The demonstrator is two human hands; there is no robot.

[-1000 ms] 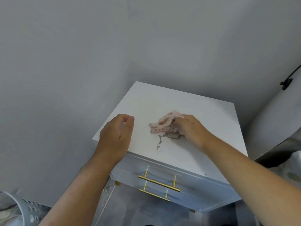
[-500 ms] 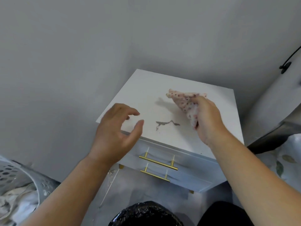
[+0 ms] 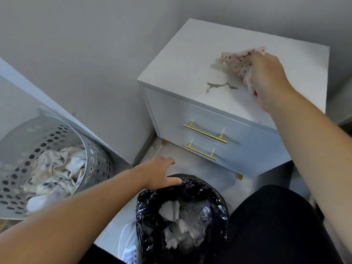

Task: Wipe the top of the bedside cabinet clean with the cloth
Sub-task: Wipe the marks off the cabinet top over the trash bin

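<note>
The white bedside cabinet [image 3: 182, 60] stands at the upper right, with a grey dirt smear [image 3: 222, 86] near the front of its top. My right hand [image 3: 270, 80] holds a bunched pink dotted cloth [image 3: 240, 61] just above the top, behind and to the right of the smear. My left hand [image 3: 159, 175] is down low, fingers spread, at the rim of a bin lined with a black bag [image 3: 182, 220], holding nothing.
The cabinet has two drawers with gold bar handles [image 3: 204, 133]. A grey perforated laundry basket [image 3: 57, 159] full of clothes stands at the left against a white panel. My dark-clad knee [image 3: 276, 221] is at the lower right. Grey walls close the corner.
My left hand left the cabinet's front edge and dropped to the bin's rim. My right hand lifted the cloth off the smear and moved back. The view swung down and left.
</note>
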